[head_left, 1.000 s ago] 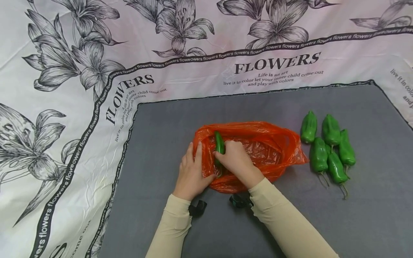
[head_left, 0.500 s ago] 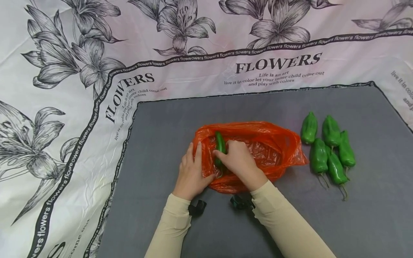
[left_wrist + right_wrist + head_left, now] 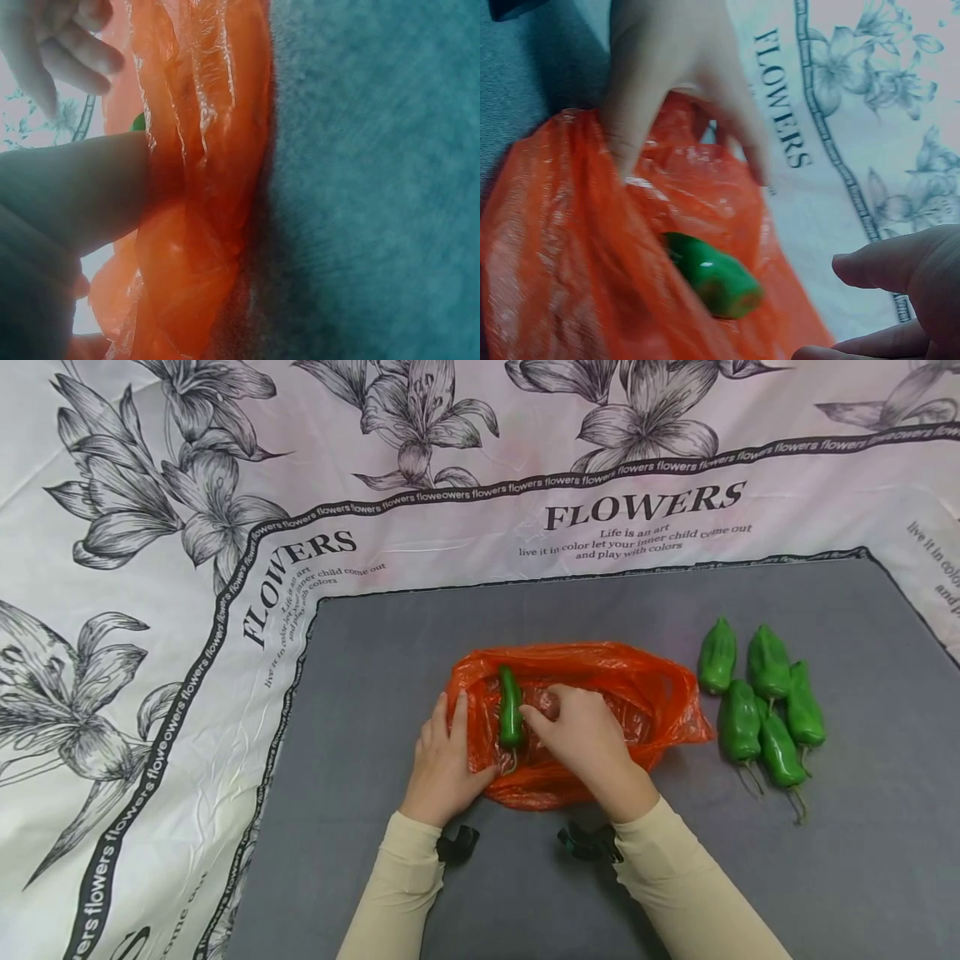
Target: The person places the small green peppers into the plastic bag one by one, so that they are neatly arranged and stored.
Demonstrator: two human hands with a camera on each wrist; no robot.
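A red plastic bag (image 3: 678, 702) lies with its mouth open upward, and one long green pepper (image 3: 510, 714) rests inside near its left end. At that end my left hand (image 3: 441, 768) presses on the rim with fingers spread and straight; its thumb reaches over the near edge. My right hand (image 3: 588, 739) is over the bag mouth, just right of the pepper and apart from it. In the right wrist view, the right thumb and fingers (image 3: 885, 262) are spread with nothing between them, and the pepper's blunt end (image 3: 731, 296) shows below the left hand.
Several green peppers (image 3: 742, 722) with stems lie in a group on the grey surface (image 3: 390, 635) right of the bag. A white cloth border (image 3: 450, 547) printed with flowers and lettering frames the surface. Dark wrist cameras (image 3: 457, 845) sit beneath both wrists.
My right hand has let go of the pepper and drawn off to the right, uncovering it in the bag. The left hand has stayed at the bag's left rim.
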